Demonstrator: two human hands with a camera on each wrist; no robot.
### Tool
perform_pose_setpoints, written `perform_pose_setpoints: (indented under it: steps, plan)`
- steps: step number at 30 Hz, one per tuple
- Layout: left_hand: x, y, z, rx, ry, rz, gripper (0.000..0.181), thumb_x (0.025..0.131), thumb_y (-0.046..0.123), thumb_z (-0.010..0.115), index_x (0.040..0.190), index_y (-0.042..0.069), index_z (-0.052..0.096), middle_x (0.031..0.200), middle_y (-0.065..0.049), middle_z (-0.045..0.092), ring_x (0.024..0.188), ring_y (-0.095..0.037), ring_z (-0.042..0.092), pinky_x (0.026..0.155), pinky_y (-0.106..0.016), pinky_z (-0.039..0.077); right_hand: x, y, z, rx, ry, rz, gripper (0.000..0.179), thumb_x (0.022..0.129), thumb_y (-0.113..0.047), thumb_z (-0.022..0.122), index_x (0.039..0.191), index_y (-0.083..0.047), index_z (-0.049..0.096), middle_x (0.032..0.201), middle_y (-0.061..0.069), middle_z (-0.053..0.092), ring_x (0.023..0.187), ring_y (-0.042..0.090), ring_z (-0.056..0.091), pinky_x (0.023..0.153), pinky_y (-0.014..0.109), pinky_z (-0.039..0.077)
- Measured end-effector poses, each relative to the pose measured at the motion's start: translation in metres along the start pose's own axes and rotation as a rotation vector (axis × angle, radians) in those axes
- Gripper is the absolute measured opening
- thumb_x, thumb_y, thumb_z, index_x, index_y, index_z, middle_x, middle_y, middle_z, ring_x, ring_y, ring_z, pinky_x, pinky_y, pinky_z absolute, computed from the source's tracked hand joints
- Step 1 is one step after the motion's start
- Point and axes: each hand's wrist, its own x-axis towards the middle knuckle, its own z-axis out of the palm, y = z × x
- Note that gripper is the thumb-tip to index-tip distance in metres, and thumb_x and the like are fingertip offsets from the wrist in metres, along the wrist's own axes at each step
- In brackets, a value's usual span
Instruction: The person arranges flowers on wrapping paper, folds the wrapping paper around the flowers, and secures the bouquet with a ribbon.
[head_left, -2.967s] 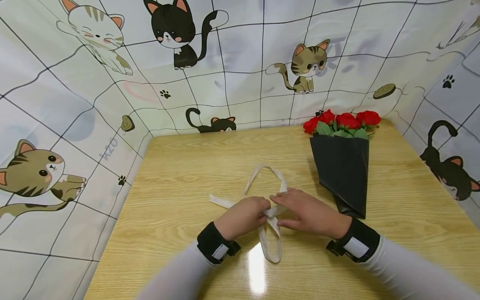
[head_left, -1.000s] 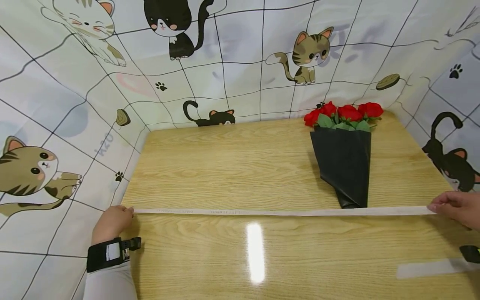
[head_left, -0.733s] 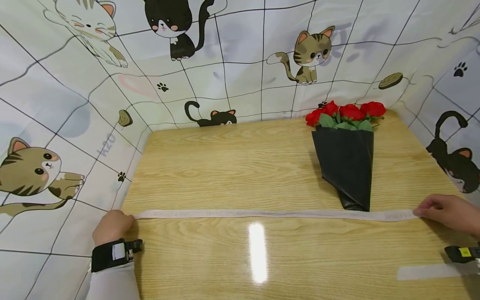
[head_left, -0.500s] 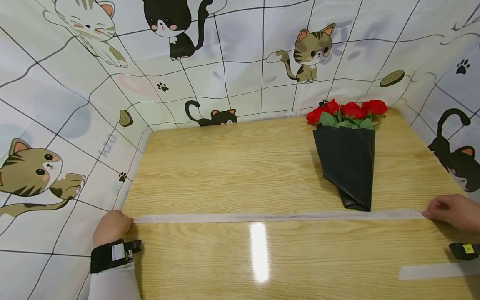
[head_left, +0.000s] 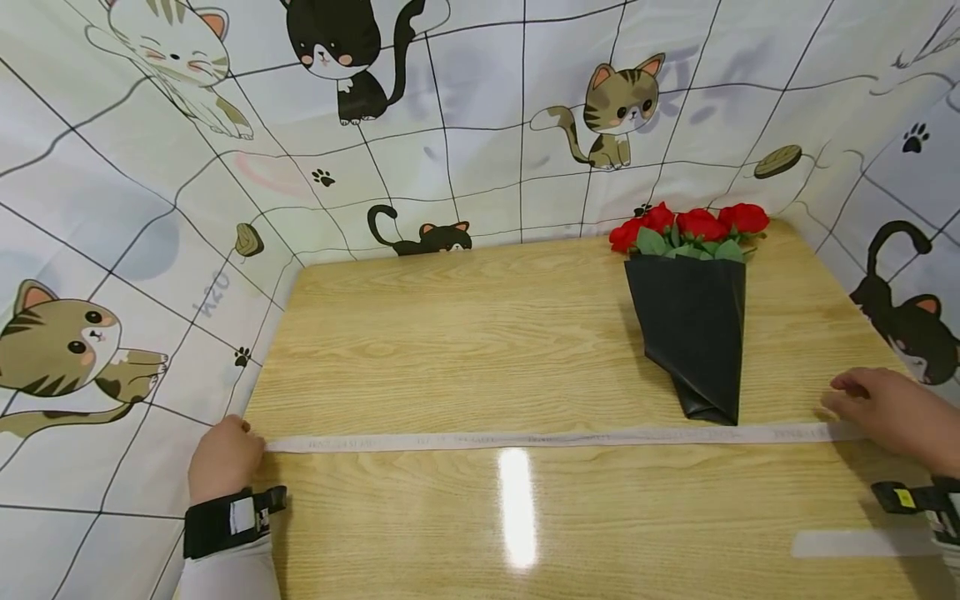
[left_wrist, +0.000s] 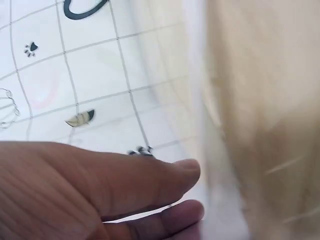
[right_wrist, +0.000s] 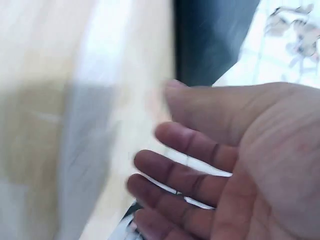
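A long white ribbon (head_left: 480,440) with faint lettering lies stretched nearly straight across the wooden table in the head view. My left hand (head_left: 225,460) is beside its left end. In the left wrist view, the thumb (left_wrist: 187,170) and a finger stand slightly apart near the blurred ribbon (left_wrist: 220,200). At the right end, my right hand (head_left: 892,412) hovers over the ribbon and covers its tip. Its loosely bent fingers (right_wrist: 170,167) hold nothing in the right wrist view. The ribbon (right_wrist: 90,130) runs apart from them there.
A bouquet of red roses (head_left: 701,223) in black wrapping (head_left: 690,325) lies at the table's right, its lower tip close to the ribbon. A pale strip (head_left: 862,543) lies near the right front. A cat-print cloth (head_left: 480,142) walls the wooden table (head_left: 420,333).
Three seconds ago the ribbon was looped and knotted between both hands mid-table. It has since been drawn out straight and laid down. My right hand has let go and lifted; the left fingers have loosened.
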Motion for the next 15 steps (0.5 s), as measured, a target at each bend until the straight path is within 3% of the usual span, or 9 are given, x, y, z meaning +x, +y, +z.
perform_pose_setpoints:
  steps: [3,6,11,15]
  plan:
    - [-0.004,0.015,-0.002,-0.009,0.083,0.054,0.039,0.098,0.008,0.055,0.123,-0.021,0.057,0.114,-0.043,0.062,0.094,-0.056,0.064,0.073,-0.062,0.054,0.008,-0.030,-0.008,-0.003,0.024,-0.041,0.055,0.102,-0.024,0.065,0.128,0.023,0.052,0.125,0.049,0.049,0.112,0.065,0.048,0.090,0.073,0.042]
    - [-0.011,0.043,0.000,-0.032,0.169,0.142,0.038,0.101,0.013,0.057,0.125,-0.017,0.059,0.112,-0.041,0.063,0.092,-0.055,0.065,0.069,-0.061,0.054,0.022,-0.056,-0.009,0.004,0.034,-0.152,0.065,0.105,-0.033,0.061,0.144,0.016,0.046,0.142,0.047,0.041,0.127,0.067,0.040,0.101,0.076,0.035]
    - [-0.021,0.112,0.015,-0.038,0.222,0.340,0.035,0.102,0.021,0.064,0.122,-0.009,0.065,0.107,-0.030,0.069,0.083,-0.042,0.068,0.063,-0.053,0.055,0.045,-0.089,0.003,0.077,-0.013,-0.373,0.074,0.102,-0.038,0.065,0.157,0.004,0.038,0.160,0.041,0.026,0.143,0.064,0.027,0.107,0.075,0.032]
    - [-0.034,0.172,0.035,0.005,0.213,0.508,0.034,0.100,0.026,0.069,0.119,-0.003,0.069,0.102,-0.021,0.072,0.082,-0.035,0.070,0.062,-0.046,0.057,0.053,-0.105,0.016,0.049,-0.043,-0.430,0.073,0.099,-0.041,0.068,0.154,0.001,0.045,0.161,0.039,0.027,0.148,0.062,0.021,0.110,0.076,0.029]
